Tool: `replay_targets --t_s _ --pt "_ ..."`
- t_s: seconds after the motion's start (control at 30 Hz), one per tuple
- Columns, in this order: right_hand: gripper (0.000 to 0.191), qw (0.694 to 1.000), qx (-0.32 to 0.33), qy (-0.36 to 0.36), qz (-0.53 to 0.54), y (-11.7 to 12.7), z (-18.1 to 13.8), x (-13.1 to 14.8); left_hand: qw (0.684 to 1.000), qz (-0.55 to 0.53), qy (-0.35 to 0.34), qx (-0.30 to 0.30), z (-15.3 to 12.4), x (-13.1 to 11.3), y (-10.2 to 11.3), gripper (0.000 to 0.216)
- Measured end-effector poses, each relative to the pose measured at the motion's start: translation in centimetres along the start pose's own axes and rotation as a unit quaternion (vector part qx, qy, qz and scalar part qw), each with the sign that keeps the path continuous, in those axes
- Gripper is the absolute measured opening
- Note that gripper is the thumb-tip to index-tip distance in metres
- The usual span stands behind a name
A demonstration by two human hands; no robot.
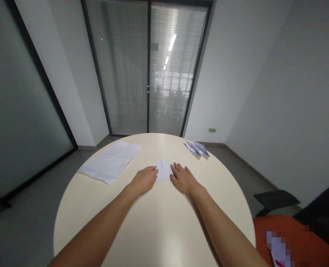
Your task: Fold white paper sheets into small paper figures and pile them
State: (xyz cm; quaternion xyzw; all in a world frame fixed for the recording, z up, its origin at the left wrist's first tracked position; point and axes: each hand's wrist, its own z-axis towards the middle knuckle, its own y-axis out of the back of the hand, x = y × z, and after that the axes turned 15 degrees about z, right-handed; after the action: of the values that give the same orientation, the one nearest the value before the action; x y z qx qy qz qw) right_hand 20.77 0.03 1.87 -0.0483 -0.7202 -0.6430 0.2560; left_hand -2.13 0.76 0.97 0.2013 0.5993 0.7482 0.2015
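Note:
A small folded white paper (162,170) lies near the middle of a round cream table (153,222). My left hand (143,179) rests at its left edge with fingers curled, the fingertips pressing on the paper. My right hand (182,178) lies flat at its right edge, fingers stretched out and touching the paper. Both forearms reach in from the near side of the table.
A stack of white sheets (110,161) lies at the table's far left. Folded printed papers (197,148) sit at the far right edge. Glass doors with blinds (148,74) stand beyond. A dark chair (275,200) and an orange seat (292,237) are at right.

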Motion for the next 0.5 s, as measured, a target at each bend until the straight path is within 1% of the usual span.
replay_targets --t_s 0.07,0.2,0.27,0.5 --pt "0.063 1.000 0.006 0.020 0.008 0.1 -0.1 0.2 1.000 0.008 0.000 0.002 -0.1 -0.2 0.2 0.039" --pt "0.060 0.996 0.034 0.083 0.030 0.1 -0.4 0.9 1.000 0.013 -0.002 -0.001 -0.1 -0.5 0.6 0.041" --pt "0.059 0.994 0.043 0.097 0.037 0.0 -0.3 1.1 1.000 0.010 -0.001 0.002 -0.1 -0.7 0.8 0.041" --pt "0.058 0.996 0.040 0.070 0.037 0.1 -0.1 0.2 1.000 0.007 0.007 0.001 0.0 -0.5 0.6 0.038"
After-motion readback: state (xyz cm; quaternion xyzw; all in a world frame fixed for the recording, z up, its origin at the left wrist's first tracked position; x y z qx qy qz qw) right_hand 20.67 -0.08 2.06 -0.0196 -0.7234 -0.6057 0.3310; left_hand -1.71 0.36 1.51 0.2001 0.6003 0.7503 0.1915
